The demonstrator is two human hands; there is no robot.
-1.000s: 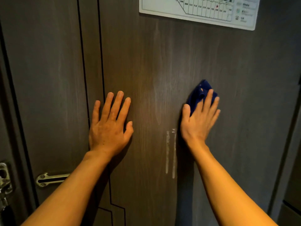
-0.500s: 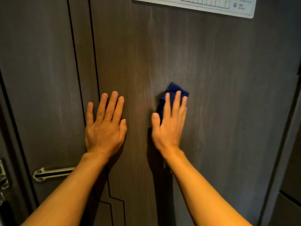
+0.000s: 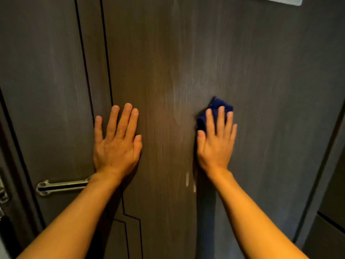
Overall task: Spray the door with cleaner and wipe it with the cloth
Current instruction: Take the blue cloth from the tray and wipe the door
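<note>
A dark grey wood-grain door (image 3: 186, 62) fills the view. My right hand (image 3: 216, 143) lies flat on it, pressing a dark blue cloth (image 3: 217, 106) against the panel; the cloth sticks out above and to the left of my fingers. My left hand (image 3: 116, 144) rests palm-flat on the door to the left, fingers spread upward, holding nothing. Two pale drips of cleaner (image 3: 187, 179) run down the door just left of my right wrist. No spray bottle is in view.
A metal door guard bar (image 3: 61, 186) is mounted low on the left, partly behind my left forearm. Lock hardware (image 3: 2, 191) shows at the left edge. A white sign's corner (image 3: 287, 0) is at top right. The door frame (image 3: 321, 146) runs down the right.
My right hand slid the cloth left toward the middle, then back right and a little lower. The view has tilted down, so the sign has nearly left the top. My left hand stays flat.
</note>
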